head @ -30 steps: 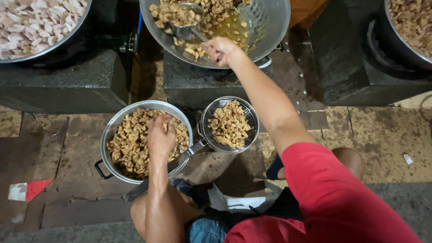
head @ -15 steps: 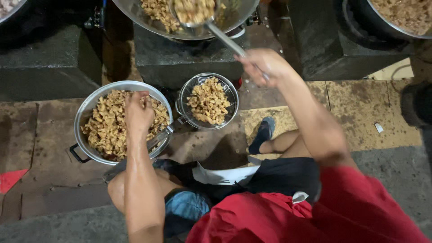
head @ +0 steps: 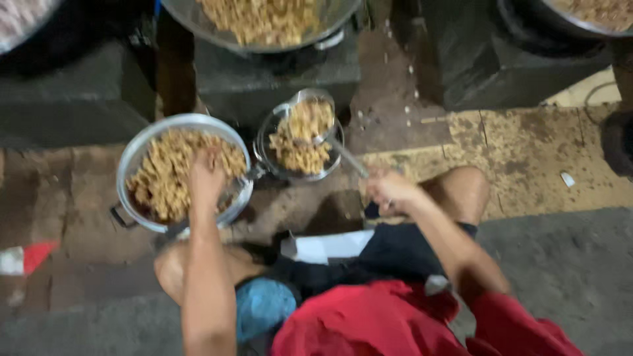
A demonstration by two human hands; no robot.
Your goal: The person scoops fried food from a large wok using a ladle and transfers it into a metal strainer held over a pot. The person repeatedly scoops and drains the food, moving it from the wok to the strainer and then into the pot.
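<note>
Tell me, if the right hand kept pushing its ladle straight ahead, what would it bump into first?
The right hand points its ladle up and left over the small bowl of fried pieces. Going straight on, it would probably meet the dark stove block under the big wok, though depth is unclear.

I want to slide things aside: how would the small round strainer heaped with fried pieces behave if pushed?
The small strainer looks like thin metal, so probably light. Its heaped fried pieces sit loose and could spill if jolted. It touches the big pot, so a push that way would likely nudge it.
</note>
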